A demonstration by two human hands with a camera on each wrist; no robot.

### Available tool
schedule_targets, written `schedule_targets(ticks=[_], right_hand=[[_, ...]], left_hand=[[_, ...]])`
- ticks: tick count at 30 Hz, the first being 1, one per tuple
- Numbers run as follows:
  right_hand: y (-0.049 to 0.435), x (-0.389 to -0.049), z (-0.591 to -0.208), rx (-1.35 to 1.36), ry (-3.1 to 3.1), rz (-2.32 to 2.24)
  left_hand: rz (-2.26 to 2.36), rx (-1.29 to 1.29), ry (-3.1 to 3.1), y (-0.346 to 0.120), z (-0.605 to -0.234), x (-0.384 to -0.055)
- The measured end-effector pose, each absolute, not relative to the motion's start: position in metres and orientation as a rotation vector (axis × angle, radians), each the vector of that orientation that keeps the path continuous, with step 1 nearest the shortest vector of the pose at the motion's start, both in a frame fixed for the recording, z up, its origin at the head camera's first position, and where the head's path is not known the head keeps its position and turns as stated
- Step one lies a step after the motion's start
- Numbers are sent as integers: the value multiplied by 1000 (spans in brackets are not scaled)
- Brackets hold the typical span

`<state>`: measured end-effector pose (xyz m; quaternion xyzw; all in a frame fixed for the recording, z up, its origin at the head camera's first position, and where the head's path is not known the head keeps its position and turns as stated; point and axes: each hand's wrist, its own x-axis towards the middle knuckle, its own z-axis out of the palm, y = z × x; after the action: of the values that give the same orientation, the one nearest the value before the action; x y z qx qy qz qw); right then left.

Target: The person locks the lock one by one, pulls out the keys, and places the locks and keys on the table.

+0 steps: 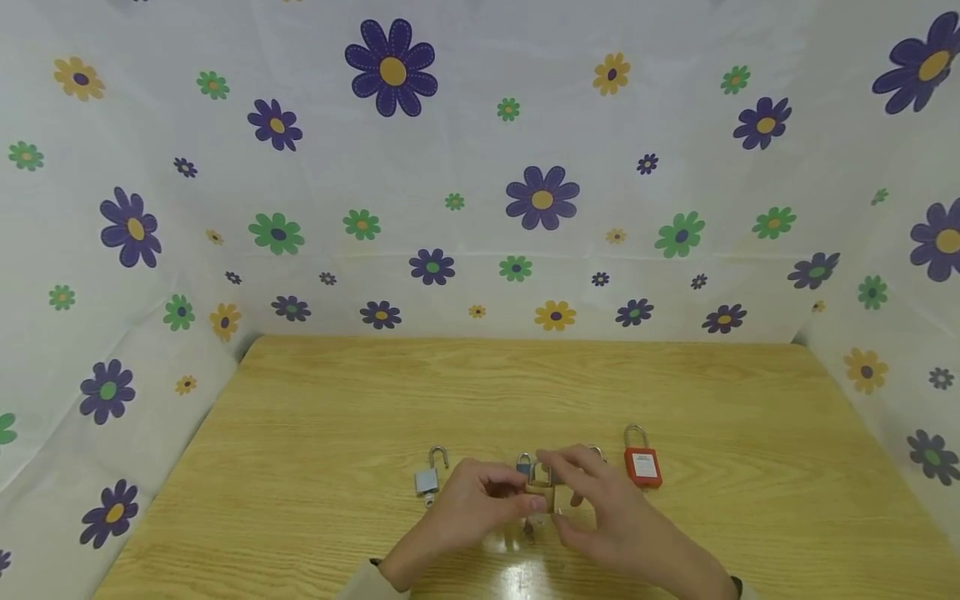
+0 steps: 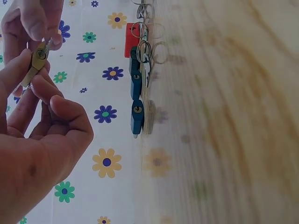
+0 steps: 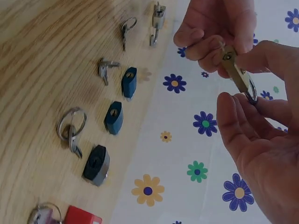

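A brass padlock (image 1: 541,498) is held up over the table between both hands. My left hand (image 1: 474,506) pinches its body between thumb and fingers. My right hand (image 1: 617,510) has its fingertips up at the shackle and its thumb low by the body, spanning the lock. In the right wrist view the padlock's keyhole end (image 3: 228,56) faces the camera, and the metal shackle (image 3: 252,91) runs down beside the right fingers. Behind the hands, a blue padlock (image 1: 524,467) is partly hidden.
A silver padlock (image 1: 427,482) with its shackle swung out lies left; a red padlock (image 1: 642,467) lies right. Blue padlocks (image 3: 114,117) and a dark-ended padlock (image 3: 96,165) line up between them. Keys on rings (image 3: 72,126) lie nearer. Flowered cloth (image 1: 450,150) walls the wooden table (image 1: 337,400).
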<state>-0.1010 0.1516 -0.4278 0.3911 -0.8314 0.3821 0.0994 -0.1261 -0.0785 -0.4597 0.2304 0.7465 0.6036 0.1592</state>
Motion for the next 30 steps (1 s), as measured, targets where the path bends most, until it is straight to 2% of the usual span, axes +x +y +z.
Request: schedule_targets(ticks=[30], right_hand=[[145, -107, -437, 1183, -2224, 546]], left_hand=[[1702, 629, 2129, -73, -463, -124]])
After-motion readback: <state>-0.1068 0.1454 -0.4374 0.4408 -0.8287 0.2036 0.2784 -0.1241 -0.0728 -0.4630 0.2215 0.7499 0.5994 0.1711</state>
